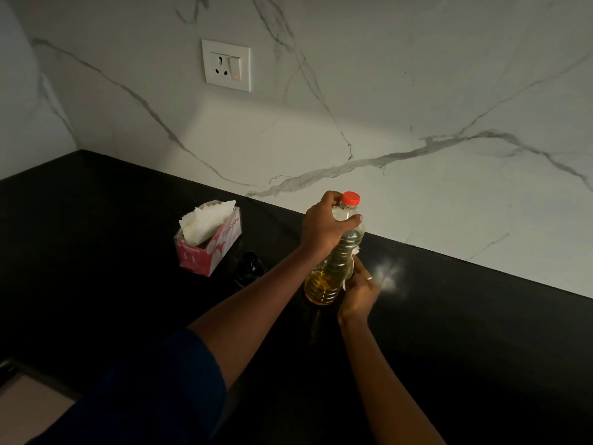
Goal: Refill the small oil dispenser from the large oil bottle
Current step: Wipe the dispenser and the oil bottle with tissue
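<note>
- I see a black counter (pixel 449 332) under a marble wall (pixel 385 91).
- The large oil bottle (pixel 324 277) stands upright on it, red cap (pixel 350 198) on.
- The left hand (pixel 324 226) grips the bottle's shoulder, fingers wrapped round.
- The right hand (pixel 357 292) curls its fingers on white paper (pixel 355 250) against the bottle's lower side.
- The small oil dispenser (pixel 248 268) stands left of the bottle.

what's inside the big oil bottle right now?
Yellow oil in the lower part of the large oil bottle, red cap on. Left hand hides the section near the shoulder.
</note>
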Demonstrator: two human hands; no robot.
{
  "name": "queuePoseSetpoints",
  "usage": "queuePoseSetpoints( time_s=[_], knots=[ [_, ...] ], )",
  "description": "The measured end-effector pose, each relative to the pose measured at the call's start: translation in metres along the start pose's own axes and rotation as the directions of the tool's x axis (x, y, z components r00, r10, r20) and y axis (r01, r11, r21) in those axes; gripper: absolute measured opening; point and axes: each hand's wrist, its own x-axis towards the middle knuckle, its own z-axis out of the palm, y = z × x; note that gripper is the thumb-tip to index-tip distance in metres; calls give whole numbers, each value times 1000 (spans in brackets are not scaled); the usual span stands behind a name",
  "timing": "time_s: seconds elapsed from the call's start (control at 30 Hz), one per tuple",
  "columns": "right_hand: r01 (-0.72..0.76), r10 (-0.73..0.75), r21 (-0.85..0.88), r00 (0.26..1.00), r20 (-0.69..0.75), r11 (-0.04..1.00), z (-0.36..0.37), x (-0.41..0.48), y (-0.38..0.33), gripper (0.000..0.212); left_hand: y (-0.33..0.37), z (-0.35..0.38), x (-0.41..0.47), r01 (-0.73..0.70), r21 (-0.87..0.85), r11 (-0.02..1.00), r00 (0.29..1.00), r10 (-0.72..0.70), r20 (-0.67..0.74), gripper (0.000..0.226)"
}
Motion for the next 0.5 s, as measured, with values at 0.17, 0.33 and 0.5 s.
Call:
queuePoseSetpoints(
  time_s=[0.17, 0.33, 0.5],
  knots=[
    [-36, 33, -67, 998, -57, 997, -8, -15, 20, 39, 0, 1, -2, 33, -30, 999, 998, -31, 52, 45],
    [-53, 67, -146, 993, 96, 988, 3, 7, 0, 35, -2, 3, -1, 30, -10, 1000, 997, -29, 68, 45],
    [119, -118, -35, 993, 20, 992, 11, -3, -5, 36, -5, 3, 0, -1, -7, 1000, 998, 1, 61, 44]
  ],
)
